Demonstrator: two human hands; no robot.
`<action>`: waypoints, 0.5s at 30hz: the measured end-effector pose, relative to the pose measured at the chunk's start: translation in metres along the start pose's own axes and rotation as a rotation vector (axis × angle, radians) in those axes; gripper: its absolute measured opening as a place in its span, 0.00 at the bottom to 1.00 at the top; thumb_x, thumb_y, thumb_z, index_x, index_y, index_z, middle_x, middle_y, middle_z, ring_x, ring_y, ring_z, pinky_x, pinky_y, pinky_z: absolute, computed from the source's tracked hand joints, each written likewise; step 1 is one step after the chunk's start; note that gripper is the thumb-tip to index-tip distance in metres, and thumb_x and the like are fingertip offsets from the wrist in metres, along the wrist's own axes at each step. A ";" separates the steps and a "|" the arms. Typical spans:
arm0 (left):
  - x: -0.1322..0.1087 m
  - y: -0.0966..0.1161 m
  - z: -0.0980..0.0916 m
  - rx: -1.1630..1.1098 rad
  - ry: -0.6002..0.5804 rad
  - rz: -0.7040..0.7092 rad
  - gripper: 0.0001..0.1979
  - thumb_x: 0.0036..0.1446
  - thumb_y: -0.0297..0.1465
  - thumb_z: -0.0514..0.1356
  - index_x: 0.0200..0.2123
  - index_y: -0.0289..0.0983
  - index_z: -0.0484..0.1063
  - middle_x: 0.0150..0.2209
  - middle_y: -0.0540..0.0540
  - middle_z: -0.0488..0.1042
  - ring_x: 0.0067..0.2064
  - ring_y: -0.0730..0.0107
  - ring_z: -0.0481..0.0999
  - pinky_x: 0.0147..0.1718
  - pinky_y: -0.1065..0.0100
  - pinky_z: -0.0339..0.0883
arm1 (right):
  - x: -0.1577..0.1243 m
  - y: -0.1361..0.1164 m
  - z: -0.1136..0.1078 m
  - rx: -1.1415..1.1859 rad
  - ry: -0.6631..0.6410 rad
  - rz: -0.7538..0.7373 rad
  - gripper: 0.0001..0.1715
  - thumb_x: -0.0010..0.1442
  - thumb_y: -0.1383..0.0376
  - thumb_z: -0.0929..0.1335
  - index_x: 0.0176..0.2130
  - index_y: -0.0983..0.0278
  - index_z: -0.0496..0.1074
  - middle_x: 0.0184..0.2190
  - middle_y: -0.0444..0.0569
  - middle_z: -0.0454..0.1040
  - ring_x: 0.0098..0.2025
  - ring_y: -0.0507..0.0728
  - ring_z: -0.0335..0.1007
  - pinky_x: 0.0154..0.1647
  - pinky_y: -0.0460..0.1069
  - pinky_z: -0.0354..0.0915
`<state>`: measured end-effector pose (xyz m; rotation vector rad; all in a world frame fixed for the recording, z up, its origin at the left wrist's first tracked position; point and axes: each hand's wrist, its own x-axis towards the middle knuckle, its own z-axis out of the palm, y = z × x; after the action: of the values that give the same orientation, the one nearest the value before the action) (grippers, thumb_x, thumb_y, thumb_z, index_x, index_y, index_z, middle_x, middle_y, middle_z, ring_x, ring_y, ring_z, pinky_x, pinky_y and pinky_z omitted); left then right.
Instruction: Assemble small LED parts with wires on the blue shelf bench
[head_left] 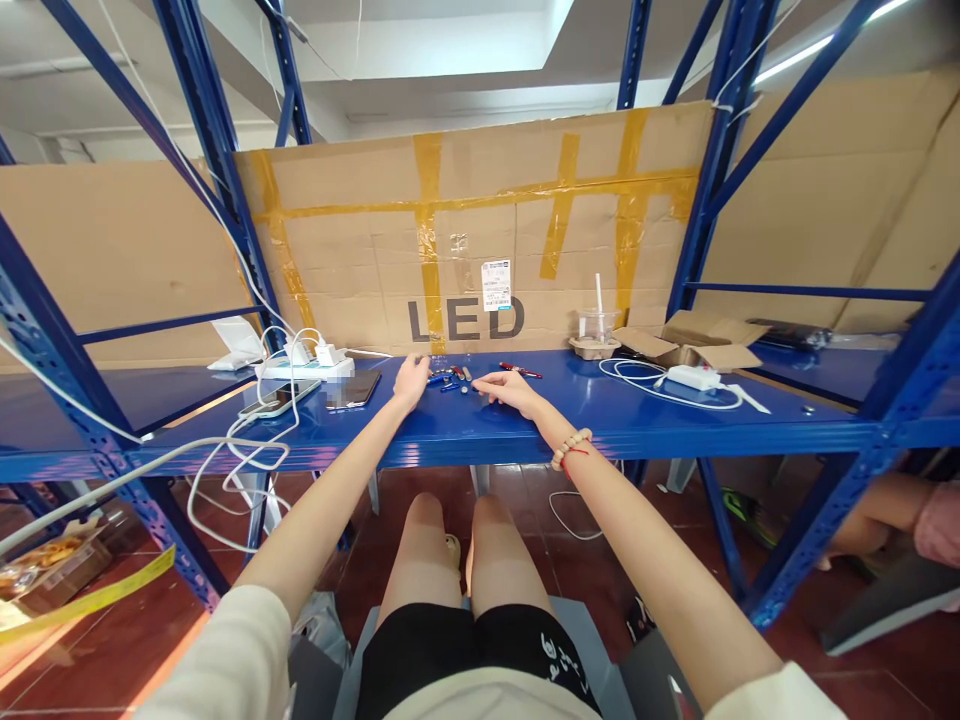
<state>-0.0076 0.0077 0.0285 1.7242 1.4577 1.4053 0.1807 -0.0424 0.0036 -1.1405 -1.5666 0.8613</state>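
Note:
My left hand (411, 380) rests on the blue shelf top (585, 410), its fingers curled closed; whatever they may hold is hidden. To its right lies a small cluster of blue, red and silver parts (452, 380), too small to name. On the other side of these parts, my right hand (510, 390) reaches in with thumb and fingertips pinched together. What sits in that pinch, if anything, is too small to make out. Just behind my right hand lies a slim red tool-like object (520, 370).
A dark phone (354, 390), another phone (281, 399) and a white power strip (304, 370) with cables are at left. To the right stand a plastic cup (598, 325), an open cardboard box (694, 342) and a white adapter (694, 377). Cardboard (360, 260) walls the back.

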 end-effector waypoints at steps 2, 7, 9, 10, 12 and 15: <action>0.009 0.000 -0.008 0.411 0.053 0.043 0.10 0.51 0.33 0.50 0.37 0.39 0.65 0.32 0.44 0.73 0.39 0.60 0.72 0.36 0.64 0.61 | -0.001 -0.001 0.000 0.009 -0.006 0.000 0.16 0.44 0.56 0.71 0.30 0.67 0.76 0.27 0.47 0.74 0.22 0.46 0.61 0.21 0.43 0.56; 0.020 -0.002 -0.017 0.956 -0.112 0.158 0.16 0.54 0.32 0.46 0.43 0.36 0.66 0.50 0.35 0.66 0.48 0.54 0.69 0.45 0.57 0.59 | -0.001 -0.002 0.000 0.022 -0.020 -0.013 0.14 0.45 0.58 0.71 0.29 0.67 0.75 0.26 0.47 0.73 0.21 0.46 0.60 0.21 0.43 0.56; 0.019 -0.005 -0.013 1.050 -0.176 0.143 0.18 0.55 0.32 0.45 0.46 0.34 0.66 0.51 0.33 0.64 0.50 0.53 0.68 0.47 0.57 0.58 | -0.001 -0.002 0.000 0.020 -0.023 -0.020 0.14 0.45 0.58 0.71 0.28 0.67 0.75 0.25 0.47 0.73 0.21 0.46 0.60 0.21 0.43 0.57; 0.018 -0.006 -0.010 1.070 -0.205 0.123 0.20 0.55 0.33 0.45 0.48 0.34 0.65 0.52 0.32 0.64 0.51 0.52 0.67 0.47 0.57 0.58 | -0.001 -0.002 0.000 0.018 -0.026 -0.023 0.14 0.45 0.58 0.71 0.27 0.67 0.75 0.25 0.47 0.73 0.21 0.46 0.60 0.21 0.43 0.57; 0.016 -0.009 -0.005 1.092 -0.237 0.052 0.22 0.56 0.35 0.43 0.51 0.32 0.62 0.53 0.30 0.62 0.52 0.51 0.66 0.48 0.56 0.58 | -0.002 -0.001 0.000 0.012 -0.032 -0.031 0.14 0.45 0.57 0.71 0.27 0.67 0.75 0.25 0.47 0.73 0.21 0.46 0.60 0.21 0.43 0.57; 0.017 -0.013 -0.002 1.090 -0.247 -0.016 0.24 0.57 0.36 0.42 0.52 0.32 0.61 0.54 0.30 0.61 0.53 0.50 0.65 0.48 0.55 0.58 | -0.001 -0.001 -0.001 0.004 -0.037 -0.035 0.15 0.46 0.56 0.70 0.28 0.67 0.75 0.26 0.48 0.73 0.21 0.46 0.60 0.21 0.43 0.57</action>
<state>-0.0160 0.0267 0.0250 2.3258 2.2613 0.2749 0.1819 -0.0437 0.0041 -1.0965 -1.6102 0.8663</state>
